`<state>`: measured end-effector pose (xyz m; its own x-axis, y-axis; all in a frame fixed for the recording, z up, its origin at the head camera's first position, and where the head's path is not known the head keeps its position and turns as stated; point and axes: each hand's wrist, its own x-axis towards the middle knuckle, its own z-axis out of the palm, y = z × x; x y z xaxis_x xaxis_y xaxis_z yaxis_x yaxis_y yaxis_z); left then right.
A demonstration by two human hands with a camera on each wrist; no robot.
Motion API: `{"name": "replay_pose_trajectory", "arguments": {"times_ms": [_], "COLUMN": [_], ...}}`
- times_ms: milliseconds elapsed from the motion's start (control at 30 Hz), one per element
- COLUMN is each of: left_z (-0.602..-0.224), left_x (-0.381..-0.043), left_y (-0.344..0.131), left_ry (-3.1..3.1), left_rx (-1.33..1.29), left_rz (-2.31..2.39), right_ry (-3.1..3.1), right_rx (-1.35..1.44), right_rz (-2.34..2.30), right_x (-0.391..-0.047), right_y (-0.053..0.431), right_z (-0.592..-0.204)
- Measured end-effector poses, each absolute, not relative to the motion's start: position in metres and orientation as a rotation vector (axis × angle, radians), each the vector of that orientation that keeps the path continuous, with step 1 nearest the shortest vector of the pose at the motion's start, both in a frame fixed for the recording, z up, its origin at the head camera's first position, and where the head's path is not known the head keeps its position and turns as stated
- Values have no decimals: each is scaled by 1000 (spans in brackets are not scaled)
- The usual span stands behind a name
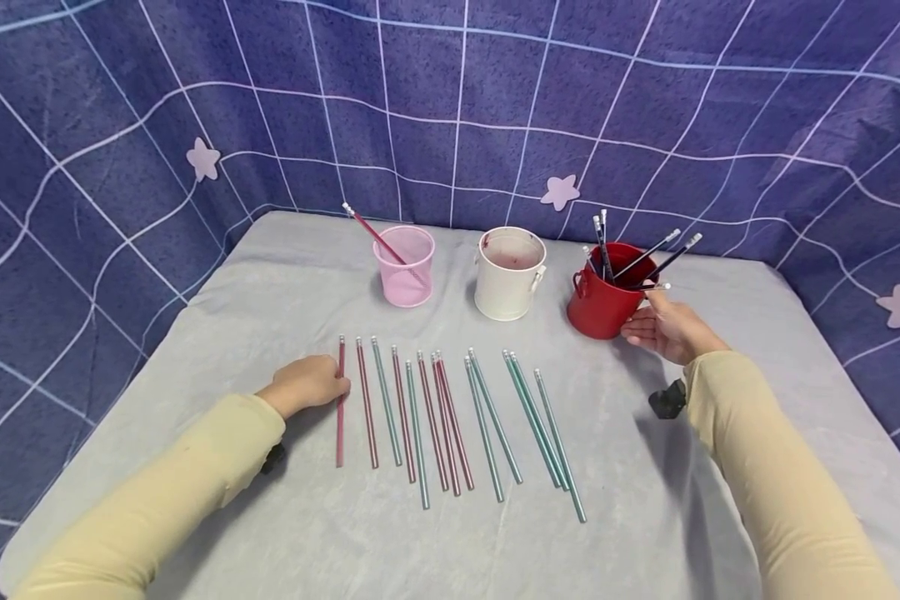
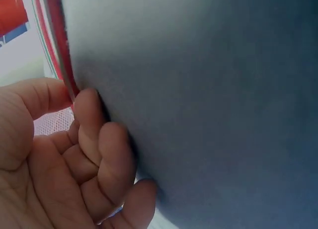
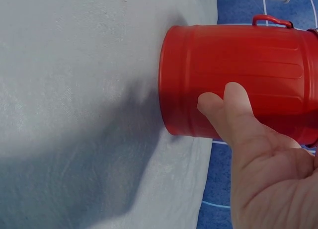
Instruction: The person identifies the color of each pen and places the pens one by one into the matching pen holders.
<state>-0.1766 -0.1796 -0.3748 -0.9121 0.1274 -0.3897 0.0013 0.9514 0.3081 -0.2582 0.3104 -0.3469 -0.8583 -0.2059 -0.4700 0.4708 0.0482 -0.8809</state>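
Pinching red pencil (image 1: 340, 429) w/ L hand (image 1: 312, 383), axis fore-aft, eraser (image 1: 342, 337) fwd.

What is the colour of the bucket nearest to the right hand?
Red; the bucket shows best in the right wrist view.

Looks like a small curtained-off tabletop set-up; can't tell if home, office or lab. Blue-purple grid-print fabric (image 1: 487, 154) w/ pale stars (image 1: 561, 192) hangs across top of frame & down both sides. Grey cloth-covered tbl (image 1: 390, 550) fills ctr & btm; pencils (image 1: 417, 435) + pails (image 1: 504, 292) mid-frame = desk/craft stuff.
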Motion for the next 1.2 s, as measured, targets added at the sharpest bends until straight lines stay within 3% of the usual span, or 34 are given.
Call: {"name": "replay_pose_trajectory", "arguments": {"times_ms": [1200], "left_z": [-293], "left_x": [-206], "left_y": [-183], "left_ry": [2587], "left_rx": [178], "left_rz": [1549], "right_ry": [1901], "right_rx": [256], "right_rz": [-1844], "right_x": [-258], "right_y": [309], "right_z": [-348]}}
